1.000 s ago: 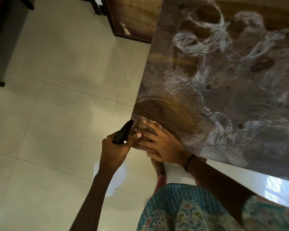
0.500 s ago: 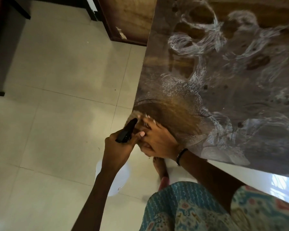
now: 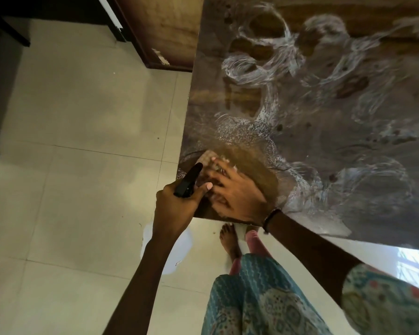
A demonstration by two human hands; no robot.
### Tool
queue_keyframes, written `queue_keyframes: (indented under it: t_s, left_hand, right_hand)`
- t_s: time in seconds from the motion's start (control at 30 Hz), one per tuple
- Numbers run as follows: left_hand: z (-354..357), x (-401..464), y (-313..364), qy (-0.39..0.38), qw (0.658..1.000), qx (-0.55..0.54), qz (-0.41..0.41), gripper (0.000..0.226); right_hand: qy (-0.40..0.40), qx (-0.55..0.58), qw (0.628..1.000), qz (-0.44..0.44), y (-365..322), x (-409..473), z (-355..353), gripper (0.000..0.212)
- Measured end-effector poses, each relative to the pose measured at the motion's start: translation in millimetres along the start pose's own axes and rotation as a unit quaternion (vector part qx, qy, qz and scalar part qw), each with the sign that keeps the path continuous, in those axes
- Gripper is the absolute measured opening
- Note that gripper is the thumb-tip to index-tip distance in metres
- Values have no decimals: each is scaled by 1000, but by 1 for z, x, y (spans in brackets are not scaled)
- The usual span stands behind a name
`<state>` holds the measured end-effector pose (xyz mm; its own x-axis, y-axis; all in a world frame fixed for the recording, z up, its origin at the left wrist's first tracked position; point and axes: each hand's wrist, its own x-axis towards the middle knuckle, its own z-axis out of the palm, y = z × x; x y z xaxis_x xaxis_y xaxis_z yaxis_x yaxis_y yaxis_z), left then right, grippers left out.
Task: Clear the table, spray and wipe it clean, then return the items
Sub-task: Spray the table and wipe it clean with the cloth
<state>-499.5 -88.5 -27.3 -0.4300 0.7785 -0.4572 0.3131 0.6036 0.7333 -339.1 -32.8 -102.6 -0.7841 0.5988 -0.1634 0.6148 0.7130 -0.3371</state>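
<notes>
As our right hand [image 3: 235,192], fingers spread flat on the cloth [image 3: 209,160], has pushed further up the table [image 3: 324,117] corner at mid-frame, we keep our left hand [image 3: 177,209] wrapped around the spray bottle [image 3: 188,181], with foam still covering most of the top.

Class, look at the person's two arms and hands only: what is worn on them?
The right wrist carries a dark bead bracelet, and a teal patterned sleeve covers the upper right arm. Nails on the right hand look pale-painted. The left hand and forearm are bare.
</notes>
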Motion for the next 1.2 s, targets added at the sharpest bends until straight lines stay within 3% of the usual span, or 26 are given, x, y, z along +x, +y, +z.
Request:
queue_keyframes:
  t_s: [0.13,0.27,0.4,0.53,0.7,0.8,1.2]
  left_hand:
    - [14,9,6,-15,1000,18,7,44]
    - [33,17,18,-31,999,35,0,32]
    - [49,21,33,-2,999,45,1,37]
    - [51,23,37,44,996,71,-9,44]
    - [42,29,33,16,998,55,-34,46]
    - [37,32,34,52,995,61,-51,56]
    - [20,41,32,64,994,52,-70,46]
  right_hand:
    - [13,-52,994,-91,18,-51,4,60]
    - [38,-9,998,41,67,-89,-6,58]
    - [51,42,988,138,77,-88,-20,58]
    - [52,28,989,133,76,-86,-19,57]
    - [41,33,989,136,78,-86,-18,57]
    - [46,33,990,128,80,-84,-19,56]
    - [17,16,997,80,114,-40,-37,58]
